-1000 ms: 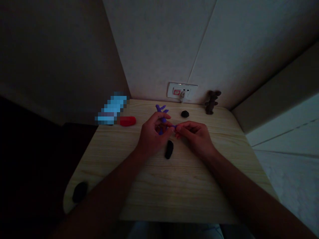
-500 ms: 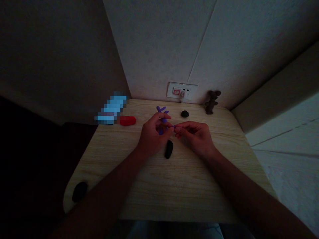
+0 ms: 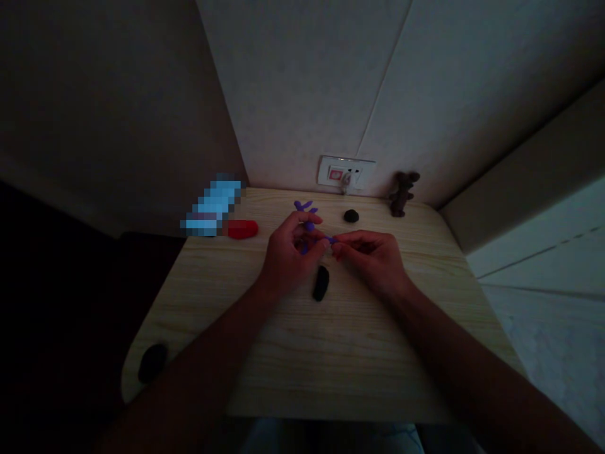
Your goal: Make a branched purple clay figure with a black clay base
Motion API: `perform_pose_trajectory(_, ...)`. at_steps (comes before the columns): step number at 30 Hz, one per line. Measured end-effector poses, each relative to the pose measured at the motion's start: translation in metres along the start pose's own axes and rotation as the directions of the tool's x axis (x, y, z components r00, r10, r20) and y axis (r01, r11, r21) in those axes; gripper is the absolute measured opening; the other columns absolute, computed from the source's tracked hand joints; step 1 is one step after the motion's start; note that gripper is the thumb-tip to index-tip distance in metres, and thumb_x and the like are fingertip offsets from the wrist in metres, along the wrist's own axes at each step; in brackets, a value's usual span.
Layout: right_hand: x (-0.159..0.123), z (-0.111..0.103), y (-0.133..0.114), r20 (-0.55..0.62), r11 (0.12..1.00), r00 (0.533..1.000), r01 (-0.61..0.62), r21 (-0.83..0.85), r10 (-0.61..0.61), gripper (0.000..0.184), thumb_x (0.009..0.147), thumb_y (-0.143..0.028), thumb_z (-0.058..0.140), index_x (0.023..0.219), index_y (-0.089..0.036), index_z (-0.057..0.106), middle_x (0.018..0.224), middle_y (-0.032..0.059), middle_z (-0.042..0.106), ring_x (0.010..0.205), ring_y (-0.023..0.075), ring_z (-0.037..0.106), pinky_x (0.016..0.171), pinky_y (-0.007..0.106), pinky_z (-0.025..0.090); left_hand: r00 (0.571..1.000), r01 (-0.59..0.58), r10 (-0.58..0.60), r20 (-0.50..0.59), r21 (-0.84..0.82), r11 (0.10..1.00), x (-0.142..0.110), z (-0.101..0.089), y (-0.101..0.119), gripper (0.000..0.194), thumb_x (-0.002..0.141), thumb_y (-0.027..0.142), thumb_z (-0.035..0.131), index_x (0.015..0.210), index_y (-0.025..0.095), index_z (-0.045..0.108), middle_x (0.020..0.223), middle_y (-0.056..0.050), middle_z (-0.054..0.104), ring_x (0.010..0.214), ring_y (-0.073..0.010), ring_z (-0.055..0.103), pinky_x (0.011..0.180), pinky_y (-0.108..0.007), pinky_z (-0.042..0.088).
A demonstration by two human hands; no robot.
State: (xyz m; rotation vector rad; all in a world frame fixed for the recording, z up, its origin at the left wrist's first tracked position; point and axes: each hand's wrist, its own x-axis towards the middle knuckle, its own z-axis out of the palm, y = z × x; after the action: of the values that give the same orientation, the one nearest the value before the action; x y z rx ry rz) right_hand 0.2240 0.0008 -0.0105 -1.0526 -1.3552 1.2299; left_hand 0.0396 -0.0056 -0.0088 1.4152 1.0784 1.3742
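Observation:
A purple clay figure (image 3: 309,226) with thin branching prongs at its top sits within the curled fingers of my left hand (image 3: 290,252). Much of its body is hidden by those fingers. My right hand (image 3: 373,255) pinches a slim purple end of clay (image 3: 331,240) that spans the small gap between both hands' fingertips. Whether this end is joined to the figure I cannot tell. Just below the hands, a black oblong lump (image 3: 321,283) lies on the wooden tabletop (image 3: 331,359). Behind them is a smaller round black lump (image 3: 351,216).
A brown clay animal figure (image 3: 401,194) stands at the back right near the wall socket (image 3: 345,173). Left of my hands lies a red rounded piece (image 3: 242,229) beside a pixelated bright block (image 3: 212,208). Another black lump (image 3: 152,363) rests near the left edge, by my forearm.
My left hand and the figure have shifted slightly left, and the gap between the fingertips is a bit wider, with more purple clay showing in it. The lumps on the table stay put.

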Motion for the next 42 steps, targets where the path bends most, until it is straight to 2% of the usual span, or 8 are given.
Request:
perform_pose_trajectory(8, -0.0006, 0.0018, 0.0000, -0.004, 0.999, 1.000, -0.025, 0.030, 0.025, 0.036, 0.065, -0.041, 0.099, 0.095, -0.027, 0.086, 0.088, 0.0036, 0.084, 0.077, 0.0193, 0.078, 0.077, 0.036, 0.066, 1.000, 0.012, -0.012, 0.001, -0.009, 1.000, 0.0000, 0.0005, 0.0003, 0.037, 0.077, 0.022, 0.081, 0.109, 0.021, 0.063, 0.083, -0.001, 0.075, 0.065, -0.0130, 0.068, 0.058, -0.025, 0.052)
perform_pose_trajectory(12, -0.0002, 0.0015, -0.0005, -0.018, 1.000, 1.000, 0.001, 0.003, -0.001, 0.025, 0.071, -0.044, 0.095, 0.086, -0.025, 0.086, 0.076, 0.0027, 0.081, 0.068, 0.0169, 0.073, 0.070, 0.033, 0.063, 1.000, 0.013, -0.013, 0.017, -0.003, 1.000, 0.0000, 0.0006, -0.0011, 0.036, 0.078, 0.022, 0.080, 0.110, 0.021, 0.063, 0.083, -0.001, 0.075, 0.066, -0.0131, 0.068, 0.060, -0.026, 0.053)
perform_pose_trajectory(16, -0.0011, 0.0016, -0.0025, -0.004, 0.999, 1.000, 0.019, -0.049, -0.019, 0.026, 0.075, -0.046, 0.092, 0.084, -0.023, 0.085, 0.071, 0.0027, 0.078, 0.063, 0.0155, 0.070, 0.063, 0.030, 0.059, 1.000, 0.013, -0.013, 0.020, 0.009, 1.000, -0.0001, 0.0008, -0.0016, 0.037, 0.077, 0.022, 0.081, 0.110, 0.021, 0.063, 0.083, -0.001, 0.075, 0.068, -0.0136, 0.069, 0.062, -0.026, 0.053)
perform_pose_trajectory(22, -0.0019, 0.0037, -0.0028, -0.008, 0.999, 1.000, 0.009, -0.032, -0.009, 0.030, 0.073, -0.048, 0.092, 0.092, -0.025, 0.085, 0.078, 0.0033, 0.081, 0.068, 0.0172, 0.073, 0.068, 0.032, 0.062, 1.000, 0.007, -0.007, 0.030, 0.000, 1.000, -0.0003, 0.0003, -0.0036, 0.038, 0.078, 0.022, 0.082, 0.110, 0.022, 0.063, 0.083, -0.001, 0.075, 0.071, -0.0145, 0.071, 0.064, -0.027, 0.054)
perform_pose_trajectory(26, -0.0015, 0.0035, -0.0035, 0.004, 0.997, 0.999, 0.036, -0.064, -0.036, 0.025, 0.075, -0.048, 0.091, 0.084, -0.025, 0.085, 0.072, 0.0028, 0.079, 0.064, 0.0165, 0.070, 0.064, 0.031, 0.060, 0.999, -0.013, 0.012, 0.036, 0.028, 1.000, -0.0008, -0.0005, -0.0034, 0.037, 0.079, 0.020, 0.080, 0.112, 0.022, 0.064, 0.084, -0.001, 0.075, 0.067, -0.0131, 0.068, 0.060, -0.026, 0.052)
perform_pose_trajectory(34, -0.0025, 0.0029, -0.0032, 0.018, 0.997, 0.999, 0.037, -0.067, -0.036, 0.026, 0.077, -0.046, 0.090, 0.083, -0.022, 0.081, 0.070, 0.0021, 0.077, 0.062, 0.0161, 0.069, 0.064, 0.031, 0.059, 0.999, -0.018, 0.018, 0.029, 0.002, 1.000, 0.0001, -0.0001, -0.0014, 0.035, 0.079, 0.020, 0.079, 0.110, 0.021, 0.063, 0.083, 0.000, 0.075, 0.067, -0.0126, 0.068, 0.061, -0.025, 0.051)
perform_pose_trajectory(39, -0.0037, 0.0022, -0.0023, 0.038, 0.992, 0.994, 0.100, -0.078, -0.098, 0.031, 0.079, -0.042, 0.089, 0.105, -0.026, 0.083, 0.076, 0.0010, 0.079, 0.067, 0.0165, 0.072, 0.066, 0.031, 0.060, 0.999, 0.013, -0.013, 0.045, -0.003, 1.000, 0.0001, 0.0003, -0.0013, 0.035, 0.079, 0.020, 0.080, 0.109, 0.021, 0.063, 0.083, -0.001, 0.076, 0.070, -0.0144, 0.071, 0.063, -0.026, 0.053)
perform_pose_trajectory(42, -0.0047, 0.0015, -0.0023, 0.069, 0.982, 0.987, 0.150, -0.116, -0.143, 0.021, 0.084, -0.036, 0.086, 0.103, -0.027, 0.084, 0.085, 0.0024, 0.082, 0.073, 0.0169, 0.074, 0.072, 0.032, 0.063, 0.998, 0.033, -0.032, 0.056, -0.026, 0.999, 0.0003, -0.0001, -0.0018, 0.036, 0.080, 0.023, 0.080, 0.111, 0.020, 0.062, 0.085, -0.003, 0.077, 0.076, -0.0158, 0.073, 0.068, -0.027, 0.055)
